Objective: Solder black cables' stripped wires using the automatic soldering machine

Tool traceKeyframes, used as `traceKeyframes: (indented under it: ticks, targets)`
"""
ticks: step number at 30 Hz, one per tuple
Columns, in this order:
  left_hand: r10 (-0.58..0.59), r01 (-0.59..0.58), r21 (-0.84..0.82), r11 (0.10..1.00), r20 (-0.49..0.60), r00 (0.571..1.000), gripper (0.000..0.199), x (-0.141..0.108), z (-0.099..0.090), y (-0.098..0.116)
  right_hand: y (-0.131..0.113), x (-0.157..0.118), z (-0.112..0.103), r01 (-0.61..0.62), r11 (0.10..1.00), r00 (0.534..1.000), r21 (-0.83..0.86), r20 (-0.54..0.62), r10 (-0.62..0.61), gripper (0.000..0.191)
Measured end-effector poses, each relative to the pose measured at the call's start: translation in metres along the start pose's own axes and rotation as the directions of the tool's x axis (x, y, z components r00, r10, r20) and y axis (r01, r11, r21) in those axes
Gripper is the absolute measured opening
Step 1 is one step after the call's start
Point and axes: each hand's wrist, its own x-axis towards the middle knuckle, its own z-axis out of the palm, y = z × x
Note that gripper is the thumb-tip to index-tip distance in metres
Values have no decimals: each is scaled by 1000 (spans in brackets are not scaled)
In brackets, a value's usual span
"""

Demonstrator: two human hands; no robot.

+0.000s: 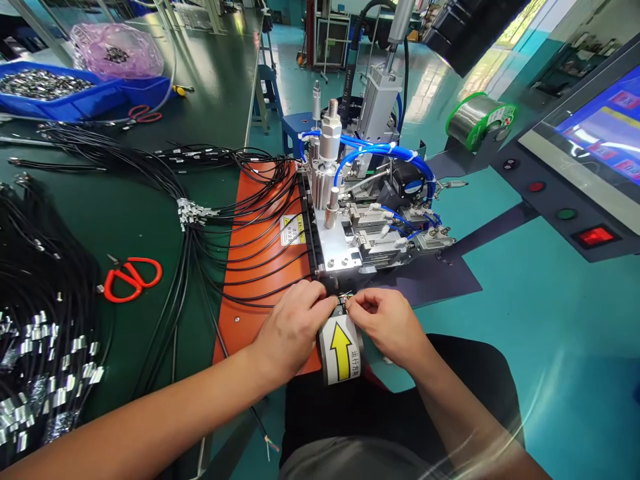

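Observation:
My left hand (299, 321) rests at the front of the machine (340, 257), its thumb and fingers closed over the end of a black cable (250, 301). Opposite it, my right hand (387, 321) pinches thin coloured wires (345, 296) at that end. The exact grip of the fingertips is partly hidden. Just below both hands is a round part with a white label and yellow arrow (342, 352). Several other black cables cross the orange plate (250, 327) into the machine's side, joined to a bundle with silvery-white connectors (193, 213).
Red-handled scissors (134, 279) lie on the green table (210, 87). Many cables with metal connectors (50, 373) fill its left side. A blue tray (70, 107) of small metal parts stands behind. At right are a solder spool (477, 120) and a control panel (565, 207).

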Motion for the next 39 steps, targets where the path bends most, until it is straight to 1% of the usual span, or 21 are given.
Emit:
traceKeyframes:
  ticks: [5, 12, 16, 22, 26, 30, 36, 39]
  targets:
    - [-9, 9, -3, 1000, 15, 1000, 17, 0, 0, 0, -6, 0, -1, 5, 1000, 1000, 12, 21, -6, 19]
    - [-1, 1, 16, 1000, -3, 1000, 19, 1, 0, 0, -6, 2, 0, -7, 999, 1000, -41, -13, 6, 16]
    - [-2, 2, 21, 1000, -1, 1000, 20, 0, 0, 0, -5, -1, -1, -1, 999, 999, -34, -32, 0, 14]
    - [4, -4, 11, 1000, -9, 1000, 20, -1, 0, -1, -8, -7, -2, 54, 997, 994, -56, -91, -59, 19]
    - [12, -12, 7, 1000, -16, 1000, 21, 0, 0, 0, -6, -6, -1, 72, 993, 989, -88, -120, -82, 19]
    - [12, -12, 2, 1000, -23, 1000, 20, 1, 0, 0, -1, -4, 0, 62, 993, 990, -100, -118, -74, 19]
    - [9, -9, -8, 1000, -15, 1000, 20, 0, 0, 0, 3, -3, 3, 104, 989, 985, -105, -125, -117, 18]
    - [12, -12, -7, 1000, -12, 1000, 20, 1, 0, -1, 5, -3, 4, 105, 989, 983, -106, -140, -119, 19]
